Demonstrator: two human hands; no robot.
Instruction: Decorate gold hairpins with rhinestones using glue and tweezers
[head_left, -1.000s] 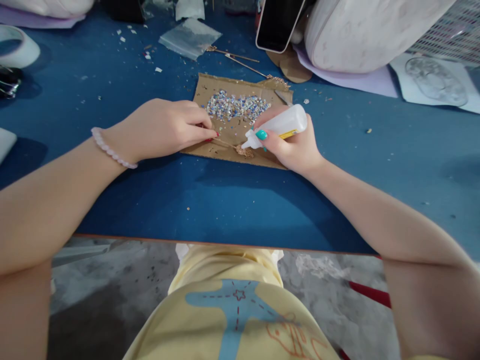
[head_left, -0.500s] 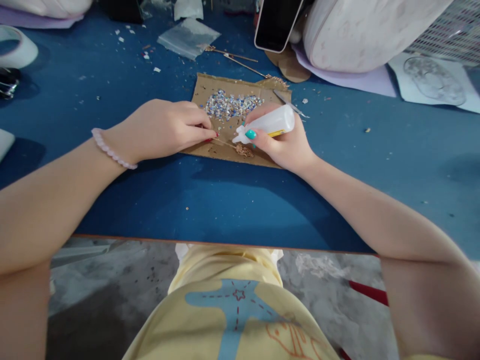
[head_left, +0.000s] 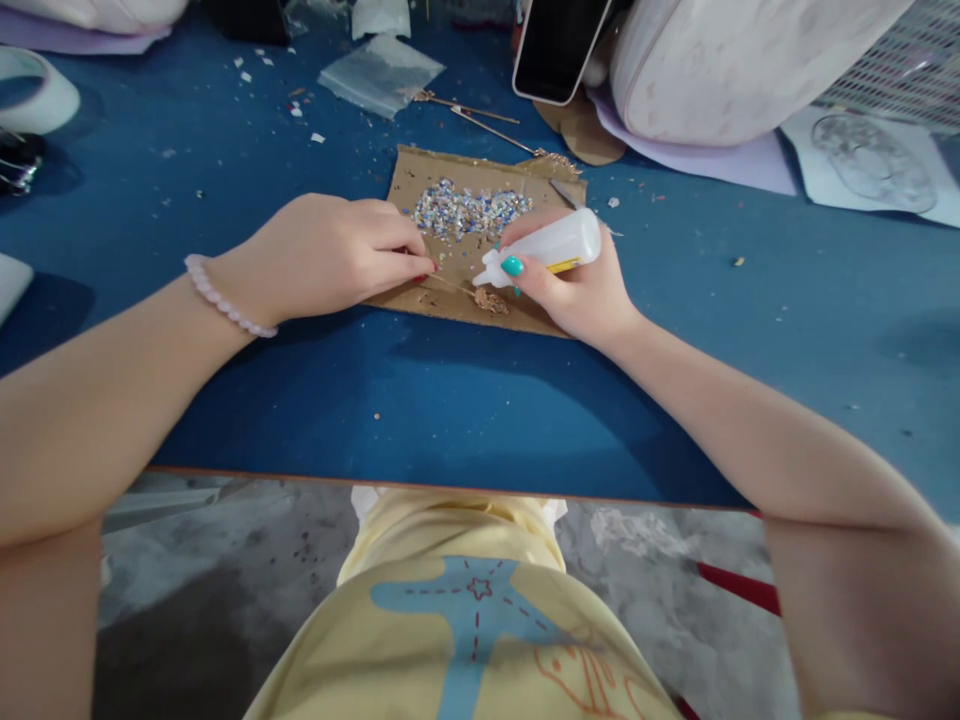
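Note:
My left hand pinches the thin stem of a gold-coloured hairpin, whose ornate end points right over a piece of cardboard. Wrapped in my right hand is a white glue bottle, tilted so its nozzle points down and left. The nozzle tip is close above the ornate end; whether they touch I cannot tell. Behind both hands, a spread of small blue, white and amber rhinestones lies on the cardboard. Tweezers rest at its right edge, partly hidden by my right hand.
More gold hairpins lie behind the cardboard, near a clear plastic bag. A phone leans at the back beside a large whitish bag. A tape roll sits far left; a printed sheet lies right.
The glue bottle in my right hand has shifted slightly to the right along the hairpin's ornate end. My left hand keeps its pinch; the whole view has moved a little.

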